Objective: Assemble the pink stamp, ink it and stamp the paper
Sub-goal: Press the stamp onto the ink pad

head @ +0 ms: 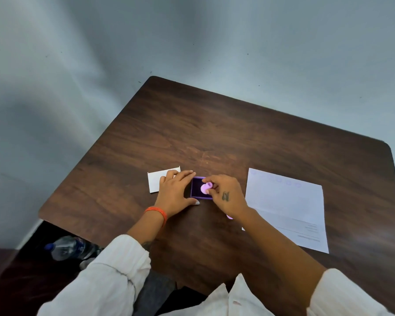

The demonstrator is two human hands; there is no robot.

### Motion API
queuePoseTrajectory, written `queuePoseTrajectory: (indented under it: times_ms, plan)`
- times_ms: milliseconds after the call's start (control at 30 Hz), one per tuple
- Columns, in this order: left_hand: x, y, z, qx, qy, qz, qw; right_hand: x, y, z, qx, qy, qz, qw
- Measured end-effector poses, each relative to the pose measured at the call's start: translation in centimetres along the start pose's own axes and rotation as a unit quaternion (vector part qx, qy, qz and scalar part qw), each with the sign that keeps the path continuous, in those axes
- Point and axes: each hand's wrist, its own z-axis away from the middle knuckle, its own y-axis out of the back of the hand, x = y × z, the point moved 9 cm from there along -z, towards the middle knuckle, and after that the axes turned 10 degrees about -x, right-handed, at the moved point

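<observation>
A small purple ink pad box (197,193) sits open on the brown table (237,137). My right hand (226,196) pinches the pink stamp (206,187) and holds it down inside the box. My left hand (177,193) rests flat against the box's left side, thumb along its front edge, steadying it. A white sheet of paper (287,208) lies to the right, with faint round marks along its far edge. Another small pink piece (229,216) peeks out from under my right wrist.
A white lid or card (154,182) lies left of the box, partly under my left fingers. A plastic water bottle (66,247) lies below the table's left edge. The table's left corner is near my left elbow.
</observation>
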Motion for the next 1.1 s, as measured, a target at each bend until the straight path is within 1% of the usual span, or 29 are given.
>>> queuePoseTrajectory:
  times_ms: [100,200,433,600,733,867,933,967,1033,1100]
  plan:
    - [-0.3,-0.1,-0.3,-0.007,0.002,-0.001,1.000,-1.0,-1.4,-0.7,-0.045,0.011,0.071,0.996]
    - [-0.4,-0.3,-0.6,-0.013,0.001,0.007,1.000,-1.6,-2.4,-1.2,-0.080,0.023,0.113,0.990]
    - [-0.9,-0.2,-0.7,0.003,-0.003,0.014,1.000,-1.5,-3.9,-1.7,-0.116,0.025,0.194,0.974]
    - [-1.2,-0.3,-0.8,0.005,0.004,0.015,1.000,-1.6,-4.5,-1.4,-0.118,0.042,0.222,0.967]
    - [-1.3,-0.3,-0.6,0.008,0.005,0.010,1.000,-1.9,-4.5,-1.1,-0.086,0.067,0.205,0.973]
    - [-1.2,-0.3,-0.5,0.013,0.000,0.016,1.000,-1.5,-4.4,-1.4,-0.092,0.045,0.190,0.976]
    - [-1.2,-0.1,-0.4,0.018,-0.004,0.017,1.000,-1.1,-3.4,-1.6,-0.085,0.024,0.126,0.988]
    - [-1.1,-0.1,-0.5,0.022,-0.008,0.014,1.000,-0.8,-2.6,-1.7,-0.067,0.012,0.071,0.995]
    - [-0.9,-0.1,-0.5,0.024,-0.015,-0.007,1.000,-0.1,-0.8,-1.7,-0.007,-0.010,-0.030,0.999]
    - [-0.9,-0.3,-0.5,0.025,-0.022,-0.025,0.999,0.1,0.0,-1.8,0.030,-0.016,-0.047,0.998]
